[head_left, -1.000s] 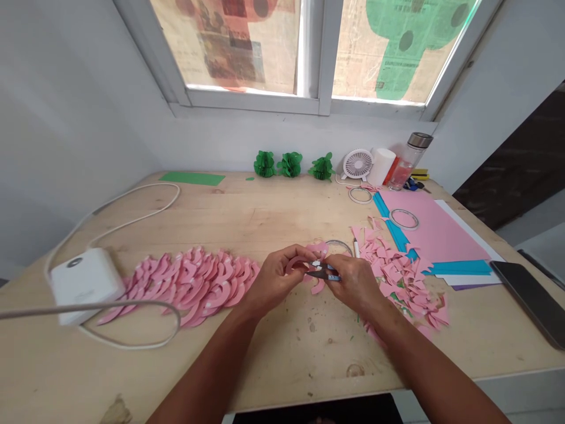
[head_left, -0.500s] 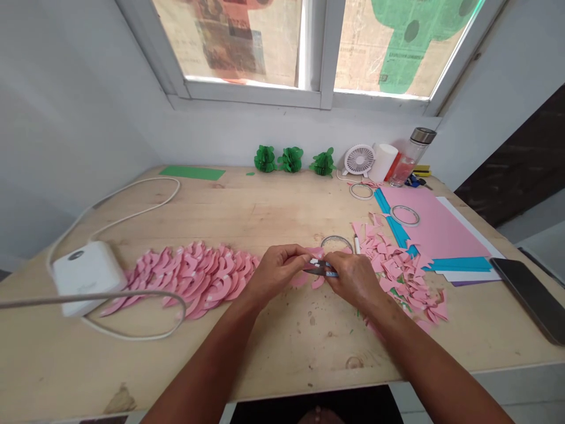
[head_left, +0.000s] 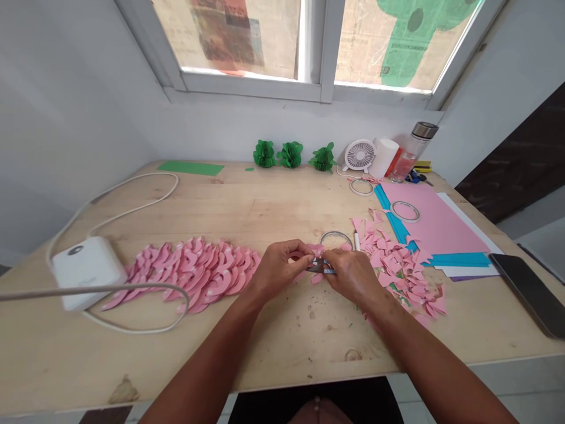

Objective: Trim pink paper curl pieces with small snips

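My right hand [head_left: 353, 272] is closed around a pair of scissors [head_left: 316, 267], its dark blades pointing left and looking closed together. Thumb and fingertips of my left hand [head_left: 282, 264] pinch a small white strip [head_left: 315, 260] right by the blades. Under and behind both hands lie a few pink paper pieces [head_left: 316, 279], partly hidden by the fingers. A tape roll [head_left: 336, 234] rests just beyond my right hand, with a white pen [head_left: 356, 241] beside it. To the left of my left hand spreads a layered pile of curved pink paper pieces [head_left: 207, 271] with small white patches.
Pink paper scraps [head_left: 397, 259] lie right of my right hand. Further right are pink sheets [head_left: 435, 221], another tape roll [head_left: 405, 211] and a phone [head_left: 529, 294]. A white device [head_left: 88, 274] with a cable stands left. Green paper figures [head_left: 290, 155], a fan [head_left: 359, 155] and a bottle [head_left: 412, 154] line the back.
The scissor blades have come together from slightly apart. Both hands stay nearly in place, and the view has tilted slightly downward.
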Demonstrator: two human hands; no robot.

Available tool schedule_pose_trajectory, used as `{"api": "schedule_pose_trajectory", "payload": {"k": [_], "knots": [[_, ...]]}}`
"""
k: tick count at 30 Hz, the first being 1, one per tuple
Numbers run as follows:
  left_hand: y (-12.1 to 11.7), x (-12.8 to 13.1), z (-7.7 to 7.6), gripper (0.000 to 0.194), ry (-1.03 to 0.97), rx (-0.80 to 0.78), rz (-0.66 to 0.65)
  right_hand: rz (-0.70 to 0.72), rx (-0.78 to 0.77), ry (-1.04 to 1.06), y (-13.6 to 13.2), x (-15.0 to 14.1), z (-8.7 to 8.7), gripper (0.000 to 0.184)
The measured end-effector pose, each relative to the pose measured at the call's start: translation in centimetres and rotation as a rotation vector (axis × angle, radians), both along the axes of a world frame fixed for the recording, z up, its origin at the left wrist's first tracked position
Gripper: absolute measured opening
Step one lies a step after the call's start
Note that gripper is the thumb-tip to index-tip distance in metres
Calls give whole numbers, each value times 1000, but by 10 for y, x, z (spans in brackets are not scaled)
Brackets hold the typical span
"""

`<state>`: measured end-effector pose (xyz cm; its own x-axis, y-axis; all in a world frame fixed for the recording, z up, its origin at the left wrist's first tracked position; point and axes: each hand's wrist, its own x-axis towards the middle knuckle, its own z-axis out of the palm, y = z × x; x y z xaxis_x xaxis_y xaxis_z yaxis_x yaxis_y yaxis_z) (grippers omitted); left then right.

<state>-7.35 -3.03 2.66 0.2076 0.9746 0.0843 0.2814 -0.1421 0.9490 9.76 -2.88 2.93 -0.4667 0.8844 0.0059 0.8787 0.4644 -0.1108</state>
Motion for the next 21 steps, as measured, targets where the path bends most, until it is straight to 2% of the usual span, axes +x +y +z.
{"api": "schedule_pose_trajectory", "payload": {"k": [7,13,17,21], "knots": [[-3,1,0,11,98,135,19,-9,22,-8,0,1,0,20],[-4,3,-2,12,65,185,19,-34,14,-47,1,-1,4,20],[-4,5,-2,13,-47,118,58,-36,-27,-88,1,-1,4,19],[-1,4,1,20,-231,-3,170,-36,-43,-91,2,0,3,19]]}}
